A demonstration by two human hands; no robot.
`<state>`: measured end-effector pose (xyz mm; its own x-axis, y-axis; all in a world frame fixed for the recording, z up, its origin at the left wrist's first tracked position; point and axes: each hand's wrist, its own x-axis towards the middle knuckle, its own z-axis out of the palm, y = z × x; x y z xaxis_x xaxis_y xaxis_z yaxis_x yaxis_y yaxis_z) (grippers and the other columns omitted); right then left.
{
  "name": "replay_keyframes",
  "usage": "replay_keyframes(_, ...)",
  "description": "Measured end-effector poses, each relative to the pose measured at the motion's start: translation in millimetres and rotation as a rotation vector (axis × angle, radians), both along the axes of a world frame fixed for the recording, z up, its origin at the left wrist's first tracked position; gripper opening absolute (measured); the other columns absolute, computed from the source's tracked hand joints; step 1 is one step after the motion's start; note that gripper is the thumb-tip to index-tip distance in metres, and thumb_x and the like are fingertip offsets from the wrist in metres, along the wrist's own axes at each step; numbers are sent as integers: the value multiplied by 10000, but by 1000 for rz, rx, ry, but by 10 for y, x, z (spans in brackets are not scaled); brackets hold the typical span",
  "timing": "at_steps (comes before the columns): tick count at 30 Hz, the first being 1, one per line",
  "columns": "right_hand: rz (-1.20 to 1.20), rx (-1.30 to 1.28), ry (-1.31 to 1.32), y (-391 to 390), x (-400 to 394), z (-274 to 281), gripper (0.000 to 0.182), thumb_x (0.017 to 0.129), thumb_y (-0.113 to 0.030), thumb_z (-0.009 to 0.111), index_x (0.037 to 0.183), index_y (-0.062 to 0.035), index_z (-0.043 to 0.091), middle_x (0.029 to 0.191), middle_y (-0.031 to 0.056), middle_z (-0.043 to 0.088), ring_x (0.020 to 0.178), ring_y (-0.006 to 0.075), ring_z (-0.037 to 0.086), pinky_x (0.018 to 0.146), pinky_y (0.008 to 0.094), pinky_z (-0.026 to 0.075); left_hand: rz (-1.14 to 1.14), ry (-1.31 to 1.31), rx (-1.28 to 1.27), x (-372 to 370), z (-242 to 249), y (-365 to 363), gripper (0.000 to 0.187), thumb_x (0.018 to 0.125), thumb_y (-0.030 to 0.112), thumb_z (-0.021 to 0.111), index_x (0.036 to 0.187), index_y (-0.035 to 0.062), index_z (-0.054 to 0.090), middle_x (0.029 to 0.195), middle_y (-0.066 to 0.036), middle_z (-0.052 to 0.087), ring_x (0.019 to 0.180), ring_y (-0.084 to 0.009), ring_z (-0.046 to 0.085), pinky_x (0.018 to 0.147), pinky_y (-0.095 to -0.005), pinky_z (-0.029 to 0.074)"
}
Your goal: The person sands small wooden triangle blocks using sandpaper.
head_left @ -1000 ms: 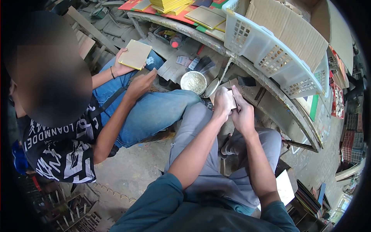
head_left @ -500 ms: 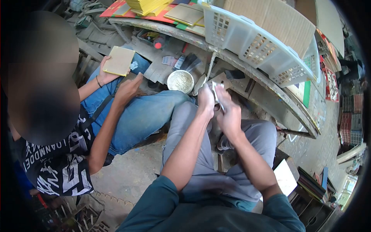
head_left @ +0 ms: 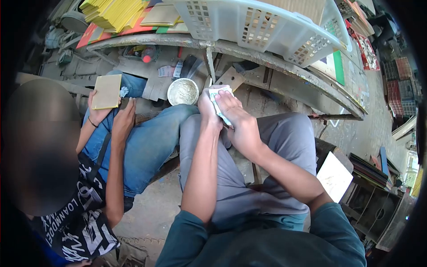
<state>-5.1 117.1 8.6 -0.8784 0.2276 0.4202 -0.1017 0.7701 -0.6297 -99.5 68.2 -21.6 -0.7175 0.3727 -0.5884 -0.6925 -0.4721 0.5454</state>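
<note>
My left hand (head_left: 208,108) is closed around a small, flat whitish piece with green marks (head_left: 218,91), above my knees. My right hand (head_left: 240,119) lies over this piece with its fingers stretched out flat, pressing it against the left hand. The fingers cover much of the piece, so its kind cannot be made out. Just left of my hands stands a white tub (head_left: 183,92) of pale, lumpy material.
A co-worker at the left holds a yellow-edged brown board (head_left: 106,91). Above the curved worktable edge (head_left: 284,60) sit a pale plastic basket (head_left: 222,22) and a stack of yellow pieces (head_left: 111,15). A white sheet (head_left: 334,177) lies at the right.
The view has shifted, so the table and tub appear farther left and higher. My right hand, blurred before beside the piece, now lies flat across it. The co-worker still holds the board.
</note>
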Motion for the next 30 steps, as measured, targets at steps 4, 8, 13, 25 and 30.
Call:
replay_keyframes(4, -62, -101, -3, 275, -215, -177, 659, 570, 145, 581, 1208, -19, 572, 1223, 184, 571, 1178, 349, 518, 1046, 409, 393, -286, 26, -31, -4, -149, -120, 415, 933, 357, 293, 989, 81, 598, 865, -59, 631, 723, -182, 623, 559, -313, 492)
replay_keyframes(8, 12, -48, 7, 107, -141, -23, 628, 595, 135, 557, 1206, -8, 567, 1226, 196, 562, 1165, 347, 525, 1014, 384, 424, 23, -31, -17, -55, -77, -6, 384, 918, 360, 324, 988, 98, 596, 851, -54, 630, 704, -156, 618, 493, -319, 469)
replay_keyframes(13, -41, -167, -59, 196, -78, -124, 628, 606, 137, 563, 1217, -8, 563, 1262, 213, 533, 1177, 352, 516, 1011, 373, 427, -253, 18, -218, 55, 74, -19, 388, 924, 371, 282, 930, 143, 595, 717, -11, 614, 482, -115, 528, 308, -257, 294)
replay_keyframes(25, -27, -166, -98, 195, -185, -59, 522, 669, 88, 564, 1185, 10, 585, 1181, 209, 588, 1107, 315, 576, 941, 386, 478, -218, -84, 240, -237, -205, -207, 411, 902, 314, 292, 964, 48, 600, 726, -82, 605, 537, -173, 566, 395, -296, 409)
replay_keyframes(30, -10, -85, -9, 25, -41, -25, 460, 705, 79, 553, 1160, 22, 593, 1189, 206, 587, 1105, 328, 575, 990, 382, 438, 128, -164, -162, -50, 238, 82, 492, 937, 382, 233, 827, 32, 560, 578, -71, 527, 389, -156, 445, 324, -271, 352)
